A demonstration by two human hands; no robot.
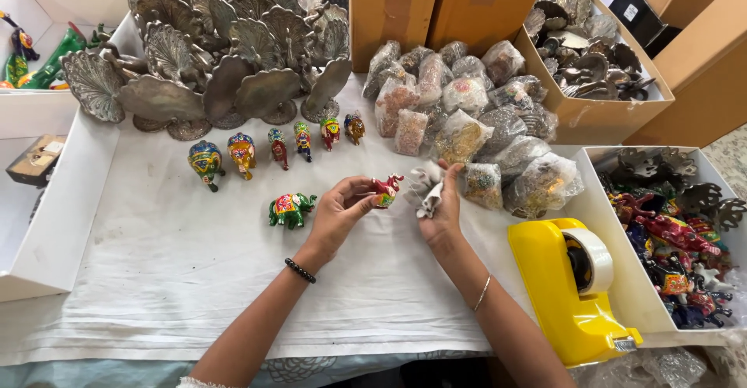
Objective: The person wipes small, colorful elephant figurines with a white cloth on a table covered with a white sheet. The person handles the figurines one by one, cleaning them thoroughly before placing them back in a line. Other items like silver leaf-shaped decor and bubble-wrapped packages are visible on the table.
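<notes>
- Left hand (340, 210): fingers curled and pinched on a small red painted figurine (387, 189), held just above the white table cloth (156, 271). A dark bead bracelet (299, 270) sits at the wrist.
- Right hand (442, 205): fingers closed round a crumpled piece of white wrapping material (424, 189), held just beside the red figurine; whether the two touch cannot be told. A thin bangle (482, 293) is on the forearm.
- Just left of the left hand, a green painted elephant figurine (291, 208) stands on the cloth, apart from the hand.
- Beyond it, a row of small painted figurines (276, 147) stands in a line, multicoloured, upright.
- Behind that row, a cluster of grey metal peacock-shaped stands (226, 45), close-packed, fans upright.
- Just beyond the right hand, a heap of clear plastic packets (475, 115) with wrapped contents, nearest packet near the fingertips.
- Right of the right forearm, a yellow tape dispenser (564, 294) with a roll of pale tape lies at the table edge.
- Far right, a white box (615, 224) holding mixed painted figurines and dark metal pieces.
- Upper right, a brown carton (599, 119) filled with grey metal pieces.
- Far left, a white tray (54, 224), with a small dark box inside; further back, green and painted figures in another white box (47, 3).
</notes>
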